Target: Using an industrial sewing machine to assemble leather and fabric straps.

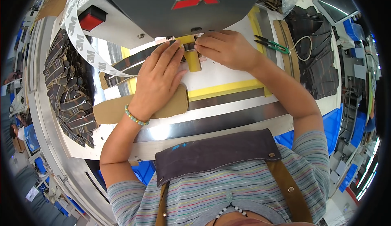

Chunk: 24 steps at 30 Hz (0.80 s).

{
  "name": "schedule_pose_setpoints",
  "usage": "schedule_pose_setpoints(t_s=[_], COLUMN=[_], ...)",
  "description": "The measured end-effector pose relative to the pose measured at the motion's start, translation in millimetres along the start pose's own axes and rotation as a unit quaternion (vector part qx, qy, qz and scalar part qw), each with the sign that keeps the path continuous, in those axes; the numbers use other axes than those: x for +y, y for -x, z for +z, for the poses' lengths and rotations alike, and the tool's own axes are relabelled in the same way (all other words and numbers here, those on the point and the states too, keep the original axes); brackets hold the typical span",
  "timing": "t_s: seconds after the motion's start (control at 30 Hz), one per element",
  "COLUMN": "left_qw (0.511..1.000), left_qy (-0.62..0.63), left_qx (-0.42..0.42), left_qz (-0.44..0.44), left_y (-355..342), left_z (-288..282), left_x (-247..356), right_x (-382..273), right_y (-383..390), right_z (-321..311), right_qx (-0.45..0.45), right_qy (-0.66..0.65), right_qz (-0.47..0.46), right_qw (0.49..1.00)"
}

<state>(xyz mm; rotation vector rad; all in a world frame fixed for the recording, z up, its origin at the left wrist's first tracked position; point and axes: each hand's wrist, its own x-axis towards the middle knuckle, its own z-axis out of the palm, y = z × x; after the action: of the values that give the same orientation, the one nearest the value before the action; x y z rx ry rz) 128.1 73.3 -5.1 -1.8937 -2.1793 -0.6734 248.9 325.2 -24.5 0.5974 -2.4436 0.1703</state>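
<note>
Under the front of a dark grey machine head (pixel 175 16), a dark fabric strip with a pale line along it (pixel 136 59) lies across the white work surface. Stretched out flat, the fingers of my left hand (pixel 157 79) rest on the strip's right part, close to a yellow tab (pixel 193 61). My right hand (pixel 230 48) is closed in a pinch at the strip's end, just right of that tab. The machine's edge and my fingertips partly hide this end. Beneath my left wrist is a tan rounded board (pixel 163 105).
A heap of dark striped fabric pieces (pixel 69 93) lies at the left, another stack (pixel 317 55) at the right. Green-handled thread snips (pixel 273 45) lie right of my right hand. White printed tape (pixel 81 38) hangs beside a red switch (pixel 92 19). Yellow tape (pixel 228 89) borders the work area.
</note>
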Motion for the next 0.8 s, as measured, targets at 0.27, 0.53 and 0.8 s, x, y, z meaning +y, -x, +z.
schedule_pose_setpoints(t_s=[0.27,0.53,0.8], left_qw=[0.995,0.993,0.997], left_qy=[0.0,0.032,0.023], left_qx=[-0.101,-0.094,-0.061], left_qz=[0.002,0.069,0.051], left_y=[-8,-19,-15], left_z=[-4,-4,0], left_x=[5,-14,-10], right_x=[-1,2,-36], right_y=[-1,2,16], right_z=[3,-28,-11], right_qx=[-0.006,-0.032,-0.088], right_qy=[0.021,0.021,-0.042], right_qz=[-0.026,0.063,0.137], right_qw=[0.999,0.997,0.986])
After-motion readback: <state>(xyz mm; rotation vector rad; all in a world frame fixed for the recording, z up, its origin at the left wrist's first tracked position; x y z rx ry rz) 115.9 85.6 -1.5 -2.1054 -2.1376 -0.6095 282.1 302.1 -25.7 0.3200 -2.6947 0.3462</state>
